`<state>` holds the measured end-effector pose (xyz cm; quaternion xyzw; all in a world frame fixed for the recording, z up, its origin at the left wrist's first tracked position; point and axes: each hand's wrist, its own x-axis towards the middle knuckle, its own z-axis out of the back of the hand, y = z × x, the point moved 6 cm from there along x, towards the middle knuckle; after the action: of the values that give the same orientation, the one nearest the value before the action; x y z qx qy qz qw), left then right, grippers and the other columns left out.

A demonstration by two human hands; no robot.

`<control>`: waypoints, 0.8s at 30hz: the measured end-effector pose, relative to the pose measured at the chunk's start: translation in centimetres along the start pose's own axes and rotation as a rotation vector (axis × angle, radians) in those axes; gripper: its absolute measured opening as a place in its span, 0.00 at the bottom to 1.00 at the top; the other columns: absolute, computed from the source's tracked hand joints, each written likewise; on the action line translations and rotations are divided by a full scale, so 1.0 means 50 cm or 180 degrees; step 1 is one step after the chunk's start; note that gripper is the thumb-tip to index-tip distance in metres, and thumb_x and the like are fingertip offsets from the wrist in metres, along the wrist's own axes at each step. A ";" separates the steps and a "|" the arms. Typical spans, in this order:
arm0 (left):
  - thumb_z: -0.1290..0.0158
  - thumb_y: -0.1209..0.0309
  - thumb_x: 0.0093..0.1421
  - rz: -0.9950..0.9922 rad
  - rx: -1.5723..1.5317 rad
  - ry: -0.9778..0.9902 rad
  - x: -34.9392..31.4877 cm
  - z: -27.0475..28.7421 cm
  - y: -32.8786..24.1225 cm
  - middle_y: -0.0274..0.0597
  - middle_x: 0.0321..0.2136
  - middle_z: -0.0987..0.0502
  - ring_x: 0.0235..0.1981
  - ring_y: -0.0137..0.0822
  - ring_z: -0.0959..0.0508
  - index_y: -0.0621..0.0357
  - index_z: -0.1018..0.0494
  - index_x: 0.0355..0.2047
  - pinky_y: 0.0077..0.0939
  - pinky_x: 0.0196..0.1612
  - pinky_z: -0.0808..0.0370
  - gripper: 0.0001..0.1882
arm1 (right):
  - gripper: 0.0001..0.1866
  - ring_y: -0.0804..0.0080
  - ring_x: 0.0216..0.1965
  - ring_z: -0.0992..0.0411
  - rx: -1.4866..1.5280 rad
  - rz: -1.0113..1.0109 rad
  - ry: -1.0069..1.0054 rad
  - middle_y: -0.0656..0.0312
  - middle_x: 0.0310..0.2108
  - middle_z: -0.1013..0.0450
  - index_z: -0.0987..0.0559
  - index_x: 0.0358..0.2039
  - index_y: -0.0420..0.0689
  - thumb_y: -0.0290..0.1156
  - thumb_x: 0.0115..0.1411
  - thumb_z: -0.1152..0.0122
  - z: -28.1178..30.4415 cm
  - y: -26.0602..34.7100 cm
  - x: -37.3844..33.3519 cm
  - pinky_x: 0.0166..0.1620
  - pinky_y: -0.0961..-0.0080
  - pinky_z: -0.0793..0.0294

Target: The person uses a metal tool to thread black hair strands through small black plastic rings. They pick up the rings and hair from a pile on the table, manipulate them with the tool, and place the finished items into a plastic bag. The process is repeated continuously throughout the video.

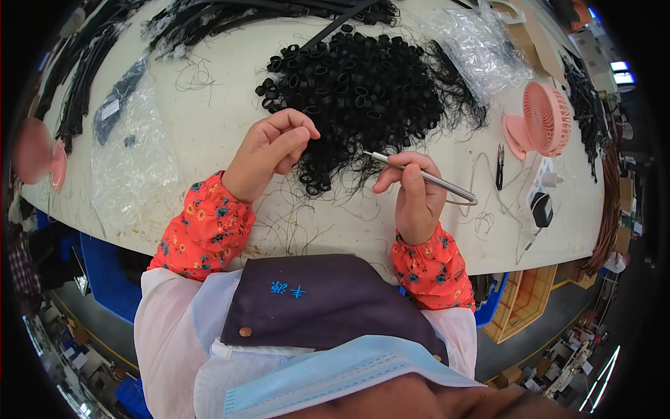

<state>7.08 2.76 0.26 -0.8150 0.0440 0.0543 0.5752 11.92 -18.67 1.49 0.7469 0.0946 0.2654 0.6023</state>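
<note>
A big heap of small black loops [356, 84] lies on the pale table in front of me, with loose black threads trailing from its near and right edges. My left hand [269, 150] is at the heap's near left edge, thumb and forefinger pressed together. Whatever they may pinch is hidden or too small to make out. In my right hand [420, 195] is a slim silver pen-shaped tool [440, 183], gripped like a pen. Its thin tip points left toward the heap's near edge, apart from my left hand.
Black straps [230, 19] lie along the far edge. Clear plastic bags [136, 167] are at the left and far right. On the right are a pink fan [544, 120], small black-handled snips [500, 167] and a white power strip [536, 185] with a black plug. Thread scraps litter the table [209, 133].
</note>
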 end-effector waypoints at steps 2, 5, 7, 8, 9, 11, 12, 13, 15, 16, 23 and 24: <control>0.46 0.72 0.58 -0.0447 0.1638 0.0326 0.001 -0.010 -0.009 0.24 0.18 0.36 0.19 0.19 0.40 0.59 0.26 0.37 0.14 0.22 0.43 0.07 | 0.15 0.77 0.27 0.27 0.0005 -0.0014 -0.0013 0.59 0.23 0.25 0.27 0.43 0.37 0.35 0.70 0.56 0.001 -0.001 -0.001 0.36 0.78 0.30; 0.42 0.73 0.55 -0.0179 0.2609 0.0733 -0.010 -0.038 -0.011 0.27 0.13 0.41 0.17 0.20 0.40 0.56 0.22 0.38 0.19 0.22 0.40 0.09 | 0.15 0.77 0.27 0.27 0.0004 -0.0036 -0.0027 0.59 0.23 0.25 0.27 0.43 0.37 0.35 0.70 0.56 0.002 -0.001 -0.001 0.36 0.78 0.30; 0.41 0.72 0.54 -0.0137 0.3348 0.0947 -0.014 -0.045 0.006 0.32 0.12 0.39 0.14 0.24 0.39 0.54 0.22 0.37 0.22 0.21 0.38 0.09 | 0.15 0.77 0.27 0.27 0.0001 -0.0043 -0.0024 0.60 0.23 0.25 0.27 0.43 0.37 0.35 0.70 0.56 0.002 0.000 -0.002 0.36 0.79 0.30; 0.41 0.72 0.54 -0.0470 0.3439 0.0856 -0.013 -0.045 0.014 0.33 0.12 0.38 0.14 0.25 0.38 0.54 0.22 0.37 0.22 0.21 0.38 0.09 | 0.14 0.77 0.27 0.27 -0.0004 -0.0039 -0.0010 0.60 0.23 0.25 0.27 0.43 0.37 0.35 0.70 0.56 0.001 0.001 -0.001 0.36 0.79 0.30; 0.41 0.72 0.55 -0.0798 0.3526 0.0755 -0.013 -0.044 0.025 0.33 0.12 0.37 0.14 0.26 0.38 0.55 0.22 0.36 0.21 0.21 0.38 0.08 | 0.14 0.77 0.27 0.27 -0.0004 -0.0037 0.0010 0.60 0.23 0.25 0.27 0.43 0.37 0.35 0.70 0.56 0.000 0.002 0.000 0.36 0.79 0.31; 0.42 0.72 0.55 -0.1063 0.3561 0.0608 -0.012 -0.046 0.026 0.34 0.13 0.34 0.14 0.26 0.37 0.56 0.23 0.35 0.21 0.21 0.38 0.07 | 0.14 0.78 0.28 0.27 0.0008 -0.0048 0.0061 0.59 0.25 0.25 0.27 0.43 0.37 0.35 0.70 0.57 -0.002 0.000 0.000 0.36 0.79 0.31; 0.42 0.73 0.55 -0.0998 0.3513 0.0564 -0.011 -0.049 0.026 0.34 0.13 0.33 0.14 0.26 0.36 0.57 0.23 0.34 0.21 0.21 0.37 0.06 | 0.14 0.78 0.29 0.27 0.0009 -0.0053 0.0080 0.59 0.25 0.25 0.27 0.43 0.37 0.35 0.70 0.57 -0.002 0.000 -0.002 0.36 0.79 0.31; 0.42 0.73 0.56 -0.0933 0.3464 0.0519 -0.010 -0.052 0.024 0.34 0.13 0.32 0.14 0.26 0.36 0.58 0.24 0.34 0.21 0.21 0.37 0.06 | 0.13 0.77 0.30 0.27 -0.0010 -0.0083 0.0120 0.58 0.27 0.25 0.27 0.44 0.37 0.33 0.69 0.55 -0.003 0.000 -0.002 0.37 0.79 0.30; 0.43 0.73 0.57 -0.0569 0.2953 0.0510 -0.009 -0.057 0.017 0.34 0.14 0.31 0.15 0.24 0.34 0.59 0.25 0.33 0.20 0.22 0.36 0.05 | 0.11 0.76 0.33 0.27 -0.0046 -0.0144 0.0198 0.57 0.31 0.24 0.27 0.44 0.37 0.31 0.68 0.53 -0.007 0.004 -0.005 0.38 0.78 0.29; 0.43 0.73 0.57 -0.0389 0.2695 0.0506 -0.008 -0.058 0.017 0.34 0.14 0.30 0.16 0.23 0.33 0.60 0.25 0.33 0.20 0.23 0.36 0.05 | 0.10 0.76 0.34 0.26 -0.0159 -0.0203 0.0186 0.57 0.32 0.24 0.27 0.44 0.38 0.29 0.67 0.51 -0.014 0.004 -0.008 0.39 0.78 0.29; 0.44 0.73 0.59 -0.0441 0.2120 0.0675 -0.018 -0.076 0.020 0.33 0.15 0.29 0.18 0.20 0.33 0.61 0.26 0.33 0.17 0.24 0.35 0.05 | 0.15 0.67 0.36 0.25 -0.1046 0.0442 0.0559 0.56 0.36 0.24 0.24 0.42 0.42 0.16 0.53 0.39 -0.055 -0.002 -0.002 0.39 0.79 0.26; 0.44 0.72 0.59 -0.0451 0.2106 0.0693 -0.019 -0.077 0.021 0.32 0.15 0.29 0.18 0.20 0.33 0.61 0.27 0.33 0.17 0.25 0.35 0.05 | 0.15 0.67 0.35 0.25 -0.1087 0.0421 0.0565 0.57 0.35 0.24 0.24 0.42 0.42 0.16 0.53 0.39 -0.054 -0.001 -0.002 0.39 0.79 0.26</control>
<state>6.14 -1.19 0.71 -0.5865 0.0636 -0.0901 0.8024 10.48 -16.41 1.78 0.6122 0.0517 0.3814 0.6907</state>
